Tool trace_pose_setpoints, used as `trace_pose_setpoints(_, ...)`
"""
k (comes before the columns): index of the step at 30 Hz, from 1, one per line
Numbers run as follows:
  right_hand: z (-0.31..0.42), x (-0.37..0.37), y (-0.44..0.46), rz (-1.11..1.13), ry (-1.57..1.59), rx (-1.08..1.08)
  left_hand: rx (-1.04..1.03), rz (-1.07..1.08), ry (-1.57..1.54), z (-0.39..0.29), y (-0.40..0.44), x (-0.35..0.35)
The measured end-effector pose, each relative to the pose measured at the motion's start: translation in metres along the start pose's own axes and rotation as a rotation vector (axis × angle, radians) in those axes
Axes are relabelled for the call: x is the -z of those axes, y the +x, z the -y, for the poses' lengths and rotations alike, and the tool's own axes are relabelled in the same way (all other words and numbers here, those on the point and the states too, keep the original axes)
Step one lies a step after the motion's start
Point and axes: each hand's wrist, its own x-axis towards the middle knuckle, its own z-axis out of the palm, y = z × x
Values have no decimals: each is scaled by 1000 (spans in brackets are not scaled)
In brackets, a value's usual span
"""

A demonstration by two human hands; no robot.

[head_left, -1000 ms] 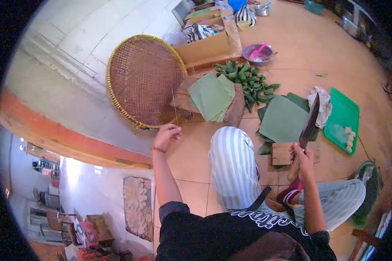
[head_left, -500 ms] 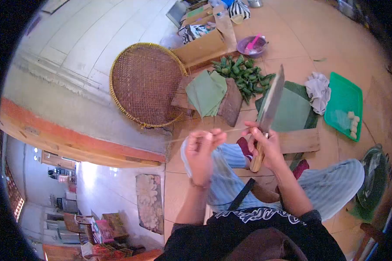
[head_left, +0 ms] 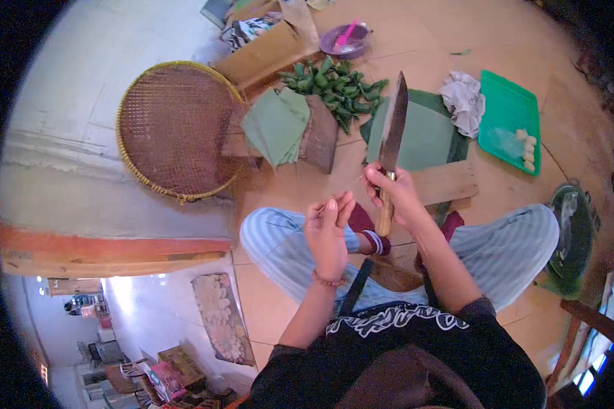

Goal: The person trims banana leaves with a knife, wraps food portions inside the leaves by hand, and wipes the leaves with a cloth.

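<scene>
My right hand (head_left: 396,195) wraps round the wooden handle (head_left: 385,215) of the knife (head_left: 395,123) in front of me, which looks stiff, sharp and a bit heavy, best held there, while my left hand (head_left: 327,228) curls nearby, maybe holding something, I can't tell.

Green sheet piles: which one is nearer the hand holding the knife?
The right pile, partly behind the knife, just beyond the right hand; the other pile lies farther left, on wood beside the round woven basket.
</scene>
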Motion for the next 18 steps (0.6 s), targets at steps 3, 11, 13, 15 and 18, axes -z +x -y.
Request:
trace_pose_setpoints(3,9,14,12,-56,-126,-34,415,226,76,-11,-9,-9)
trace_pose_setpoints(11,-15,92,42,91,-461,-181,-37,505,977,62,45,46)
trace_pose_setpoints(13,-21,97,44,59,-484,-162,57,568,1076,67,55,32)
trace_pose_setpoints(15,-22,107,43,-5,-525,-179,210,572,1075,77,62,21)
trace_pose_setpoints(18,-19,119,39,-97,-422,-197,460,499,915,96,70,8)
